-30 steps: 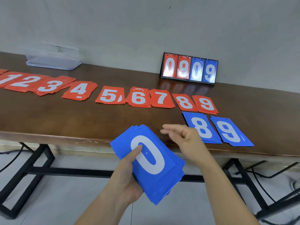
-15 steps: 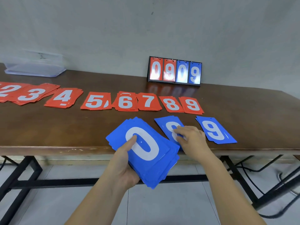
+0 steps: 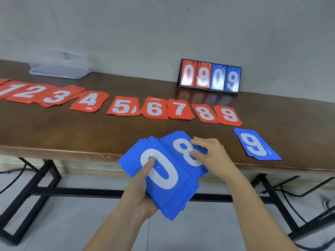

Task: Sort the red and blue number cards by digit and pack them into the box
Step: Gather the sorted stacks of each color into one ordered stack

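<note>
Dark brown wooden table (image 3: 54, 134) runs along a grey wall (image 3: 163, 33), w/ a black metal frame (image 3: 72, 192) under it and a pale tiled floor (image 3: 54, 223) below. On top I see the red cards (image 3: 123, 106) in a row of piles, 1 thru 9 from L to R, several piles fanned and overlapping their neighbours. Clear plastic box (image 3: 59, 67) sits back-left against the wall. A flip scoreboard (image 3: 210, 77) stands at the back, reading 0 9 in red, then 0 9 in blue. Blue 9 pile (image 3: 255, 144) lies near the front edge at the right, just in front of the red 9s.

L hand (image 3: 141, 192) is out in front of the table edge, holding a thick blue stack (image 3: 159, 169) w/ a 0 on top, thumb pressed onto the 0. R hand (image 3: 212, 154) is clamped on the blue 8 cards (image 3: 183, 147): thumb on the face, fingers curled over the far edge. The 8s overlap the stack's far-right corner; can't tell if they rest on the wood or are lifted.
</note>
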{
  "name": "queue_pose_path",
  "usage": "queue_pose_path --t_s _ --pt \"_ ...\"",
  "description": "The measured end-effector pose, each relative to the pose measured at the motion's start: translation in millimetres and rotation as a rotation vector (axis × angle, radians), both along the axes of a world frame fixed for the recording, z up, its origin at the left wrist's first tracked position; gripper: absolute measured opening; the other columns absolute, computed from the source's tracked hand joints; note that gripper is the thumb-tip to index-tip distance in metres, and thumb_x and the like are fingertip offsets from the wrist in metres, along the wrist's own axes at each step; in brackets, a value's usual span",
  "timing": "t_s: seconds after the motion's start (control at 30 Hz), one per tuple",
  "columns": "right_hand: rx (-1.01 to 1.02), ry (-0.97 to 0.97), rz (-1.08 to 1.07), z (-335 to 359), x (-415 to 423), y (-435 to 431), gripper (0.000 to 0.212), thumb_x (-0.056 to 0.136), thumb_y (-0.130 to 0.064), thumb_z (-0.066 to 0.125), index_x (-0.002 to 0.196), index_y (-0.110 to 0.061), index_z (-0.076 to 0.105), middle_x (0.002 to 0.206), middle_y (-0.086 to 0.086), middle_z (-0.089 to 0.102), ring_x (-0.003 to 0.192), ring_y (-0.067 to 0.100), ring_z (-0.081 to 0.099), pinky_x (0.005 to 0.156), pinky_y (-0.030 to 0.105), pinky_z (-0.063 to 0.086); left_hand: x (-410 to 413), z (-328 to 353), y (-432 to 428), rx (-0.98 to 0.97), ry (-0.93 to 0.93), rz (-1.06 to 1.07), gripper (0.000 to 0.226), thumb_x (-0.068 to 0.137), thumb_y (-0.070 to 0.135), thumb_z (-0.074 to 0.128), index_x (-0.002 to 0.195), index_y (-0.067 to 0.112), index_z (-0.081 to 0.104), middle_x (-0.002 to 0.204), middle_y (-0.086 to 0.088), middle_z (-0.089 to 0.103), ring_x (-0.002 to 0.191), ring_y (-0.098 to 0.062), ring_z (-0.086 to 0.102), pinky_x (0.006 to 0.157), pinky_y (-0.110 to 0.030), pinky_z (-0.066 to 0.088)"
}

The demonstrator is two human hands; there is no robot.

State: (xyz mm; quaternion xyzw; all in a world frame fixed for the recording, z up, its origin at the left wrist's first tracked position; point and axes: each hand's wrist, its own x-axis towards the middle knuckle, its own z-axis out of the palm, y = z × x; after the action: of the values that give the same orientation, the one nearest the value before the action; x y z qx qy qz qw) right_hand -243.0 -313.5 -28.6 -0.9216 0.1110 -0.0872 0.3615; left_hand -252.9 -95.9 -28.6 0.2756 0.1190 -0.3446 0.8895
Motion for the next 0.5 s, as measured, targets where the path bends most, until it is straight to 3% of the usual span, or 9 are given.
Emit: queue_pose_path --t_s 0.1,0.17,0.27,0.37,0.5 --pt "0.028 0.004 0.048 -2.1 0.3 9.1 0.039 0.090 -0.024 0.066 0.128 -0.029 0.061 0.127 -0.020 0.050 0.131 0.013 0.039 0.102 0.029 0.044 -0.4 -7.7 -5.9 -0.043 0.039 -0.015 0.050 0.086 0.033 0.071 0.130 0.011 0.060 0.123 -0.018 0.067 0.112 -0.041 0.063 0.101 -0.059 0.045" --pt "0.054 0.003 0.086 0.6 -1.4 15.0 0.038 0.092 -0.020 0.063 0.129 -0.027 0.060 0.119 -0.025 0.050 0.126 0.009 0.040 0.101 0.025 0.042 -0.1 -8.8 -10.4 -0.034 0.045 0.006 0.050 0.086 0.034 0.070 0.129 0.011 0.061 0.120 -0.016 0.068 0.111 -0.037 0.065 0.096 -0.053 0.049" --pt "0.169 0.017 0.118 5.4 -4.7 20.2 0.036 0.097 -0.011 0.051 0.129 -0.025 0.061 0.123 -0.014 0.059 0.120 0.002 0.046 0.098 0.024 0.042 -1.3 -5.6 -15.2 -0.027 0.027 0.005 0.042 0.087 0.035 0.068 0.121 0.010 0.065 0.112 -0.015 0.072 0.104 -0.035 0.069 0.093 -0.051 0.051" --pt "0.356 0.044 0.158 12.4 -11.2 23.1 0.039 0.100 -0.002 0.042 0.126 -0.020 0.063 0.123 -0.010 0.065 0.114 0.004 0.059 0.095 0.025 0.050 -5.1 -0.3 -20.7 -0.024 0.025 -0.018 0.037 0.089 0.033 0.065 0.116 0.007 0.066 0.108 -0.015 0.073 0.100 -0.031 0.070 0.095 -0.050 0.049" --pt "0.506 0.067 0.145 25.3 -22.1 12.4 0.033 0.101 -0.005 0.043 0.119 -0.022 0.065 0.116 -0.008 0.069 0.108 0.007 0.064 0.092 0.029 0.053 -9.7 4.1 -33.3 0.008 0.022 -0.041 0.040 0.085 0.031 0.070 0.119 0.012 0.065 0.107 -0.013 0.074 0.097 -0.032 0.072 0.082 -0.050 0.057"
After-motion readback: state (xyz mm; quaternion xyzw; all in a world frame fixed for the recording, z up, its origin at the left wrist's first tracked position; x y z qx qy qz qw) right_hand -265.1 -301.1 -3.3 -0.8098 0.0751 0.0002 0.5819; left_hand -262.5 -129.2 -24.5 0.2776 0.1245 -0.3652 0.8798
